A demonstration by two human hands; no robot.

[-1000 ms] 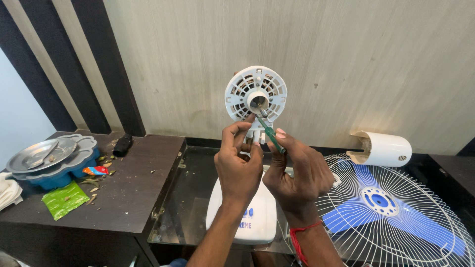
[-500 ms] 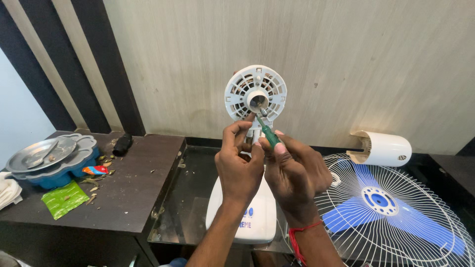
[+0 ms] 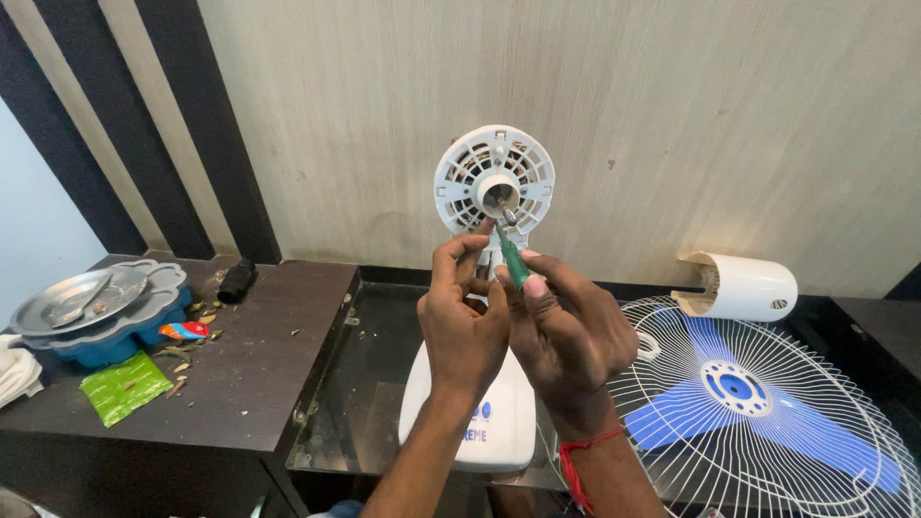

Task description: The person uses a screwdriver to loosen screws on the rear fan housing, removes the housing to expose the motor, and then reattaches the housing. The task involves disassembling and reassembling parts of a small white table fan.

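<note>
Steel plate (image 3: 77, 299), green packet (image 3: 123, 386) — wire fan guard (image 3: 767, 403)

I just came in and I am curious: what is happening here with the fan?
A person is working on a white fan motor housing that stands upright on its white base. The right hand holds a green-handled screwdriver with its tip at the middle of the housing. The left hand is raised just below the housing, beside the tool. The wire guard with the blue blades lies on the table to the right, next to a white cylindrical cover.
</note>
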